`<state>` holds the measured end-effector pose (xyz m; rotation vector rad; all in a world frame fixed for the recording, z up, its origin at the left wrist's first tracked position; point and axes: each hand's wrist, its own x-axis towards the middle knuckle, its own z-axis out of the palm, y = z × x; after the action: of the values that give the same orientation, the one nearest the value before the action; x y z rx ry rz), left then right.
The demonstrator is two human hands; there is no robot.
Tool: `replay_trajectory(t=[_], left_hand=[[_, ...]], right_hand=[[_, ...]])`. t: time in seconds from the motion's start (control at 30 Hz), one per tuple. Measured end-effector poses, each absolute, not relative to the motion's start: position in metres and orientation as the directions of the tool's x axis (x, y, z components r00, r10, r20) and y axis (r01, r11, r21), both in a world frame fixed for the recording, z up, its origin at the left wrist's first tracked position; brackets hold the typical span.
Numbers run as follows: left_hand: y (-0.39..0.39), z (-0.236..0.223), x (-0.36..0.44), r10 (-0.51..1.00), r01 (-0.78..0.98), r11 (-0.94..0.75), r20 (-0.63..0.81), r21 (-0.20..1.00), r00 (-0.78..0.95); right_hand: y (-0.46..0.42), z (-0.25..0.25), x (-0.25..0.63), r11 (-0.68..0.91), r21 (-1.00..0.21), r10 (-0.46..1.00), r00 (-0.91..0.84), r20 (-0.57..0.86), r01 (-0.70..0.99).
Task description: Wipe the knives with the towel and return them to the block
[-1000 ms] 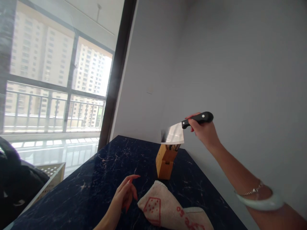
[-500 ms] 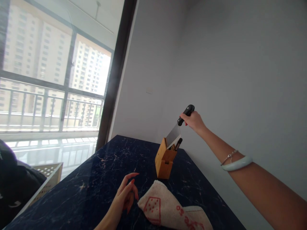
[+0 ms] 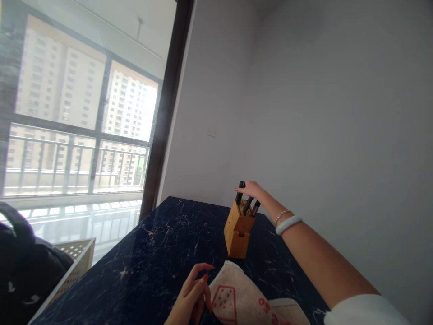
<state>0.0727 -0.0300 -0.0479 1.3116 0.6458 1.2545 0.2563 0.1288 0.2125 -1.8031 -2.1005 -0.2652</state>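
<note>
The wooden knife block (image 3: 237, 234) stands upright on the dark tabletop, with several black handles rising from its top. A cleaver's black handle (image 3: 239, 195) sticks out at the far left slot, its blade hidden inside the block. My right hand (image 3: 249, 188) is closed over the top of that handle, partly covering it. My left hand (image 3: 194, 293) hovers low at the front, fingers loosely bent and apart, holding nothing. Beside its fingertips lies a crumpled beige cloth (image 3: 246, 295) with red print; whether they touch it I cannot tell.
The dark blue marbled table (image 3: 162, 243) narrows toward the grey wall (image 3: 321, 113). A black bag (image 3: 30, 262) rests by a pale perforated crate (image 3: 76, 253) at the left. Beyond the table is a large window (image 3: 81, 135).
My right hand has moved down and left, and the cleaver's blade has slid into the block. My left hand has shifted slightly right and down in the picture, closer to the cloth.
</note>
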Motion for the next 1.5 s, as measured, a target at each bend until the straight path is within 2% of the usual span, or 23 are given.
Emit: replay_trajectory(t=[0.13,0.27,0.37,0.47,0.57,0.63,0.7,0.8,0.93,1.03,1.17,1.27,1.4,1.5], left_hand=[[-0.028,-0.051,0.074,0.920,-0.294,-0.184,0.270,0.938,0.286],[-0.030,-0.052,0.076,0.920,-0.290,-0.189,0.273,0.938,0.282],[-0.032,-0.053,0.075,0.929,-0.268,-0.192,0.263,0.944,0.261],[-0.029,-0.057,0.074,0.932,-0.272,-0.174,0.248,0.946,0.265],[-0.024,-0.064,0.075,0.927,-0.299,-0.150,0.240,0.942,0.289],[-0.021,-0.068,0.076,0.920,-0.314,-0.125,0.228,0.941,0.318],[-0.020,-0.068,0.078,0.908,-0.325,-0.067,0.193,0.943,0.371],[-0.023,-0.060,0.079,0.878,-0.355,0.086,0.098,0.931,0.469],[-0.037,-0.041,0.080,0.865,-0.475,0.207,0.067,0.855,0.497],[-0.050,-0.029,0.085,0.878,-0.554,0.218,0.087,0.803,0.470],[-0.057,-0.024,0.092,0.943,-0.548,0.129,0.068,0.826,0.325],[-0.052,-0.028,0.091,0.970,-0.551,0.128,0.011,0.825,0.242],[-0.042,-0.035,0.077,0.977,-0.630,0.112,0.030,0.768,0.211],[-0.036,-0.040,0.065,0.973,-0.591,0.104,0.041,0.800,0.227]], right_hand=[[0.112,0.213,0.267,0.162,0.001,0.930,-0.153,0.334,0.987],[0.091,0.204,0.266,0.154,0.035,0.933,-0.157,0.325,0.987],[0.080,0.209,0.262,0.178,0.019,0.911,-0.172,0.374,0.984],[0.061,0.234,0.261,0.222,-0.023,0.857,-0.183,0.482,0.975],[0.019,0.260,0.258,0.270,-0.043,0.751,-0.183,0.634,0.962],[-0.017,0.256,0.251,0.384,-0.033,0.592,-0.218,0.776,0.923],[-0.049,0.227,0.239,0.524,0.089,0.389,-0.330,0.860,0.847],[-0.076,0.149,0.224,0.676,0.282,0.216,-0.549,0.807,0.681],[-0.072,0.044,0.219,0.777,0.302,0.205,-0.676,0.707,0.552],[-0.060,0.003,0.225,0.762,0.232,0.243,-0.598,0.764,0.605],[-0.052,-0.013,0.233,0.772,0.257,0.200,-0.605,0.770,0.581],[-0.051,-0.016,0.236,0.784,0.268,0.212,-0.646,0.733,0.561],[-0.043,-0.023,0.239,0.765,0.104,0.372,-0.568,0.734,0.635],[-0.032,-0.034,0.243,0.674,-0.040,0.523,-0.438,0.731,0.738]])
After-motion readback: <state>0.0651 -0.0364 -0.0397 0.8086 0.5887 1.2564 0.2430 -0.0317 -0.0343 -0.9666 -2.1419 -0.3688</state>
